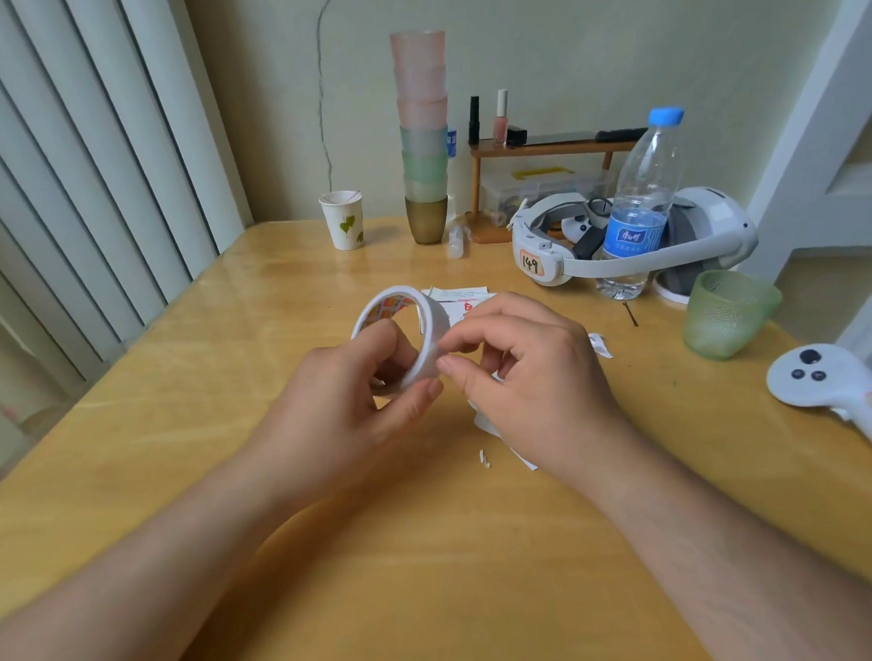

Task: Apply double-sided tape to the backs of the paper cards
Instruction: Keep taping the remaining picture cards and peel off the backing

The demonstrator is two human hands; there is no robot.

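Left hand [347,399] grips tape roll [399,332] above the surface [179,441], fingers through the core, thumb on the outer rim. Right hand [520,371] pinches at the roll's edge, thumb and forefinger together. Cards [460,301] lie flat just behind both hands; paper scraps [485,459] lie under the right wrist. Bottle [636,206], headset [635,241], green cup [725,312] stand far right.

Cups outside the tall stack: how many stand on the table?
2: a white paper cup with green leaf print at the back left beside the stack, and a green textured cup at the right near the water bottle. None looks hidden.
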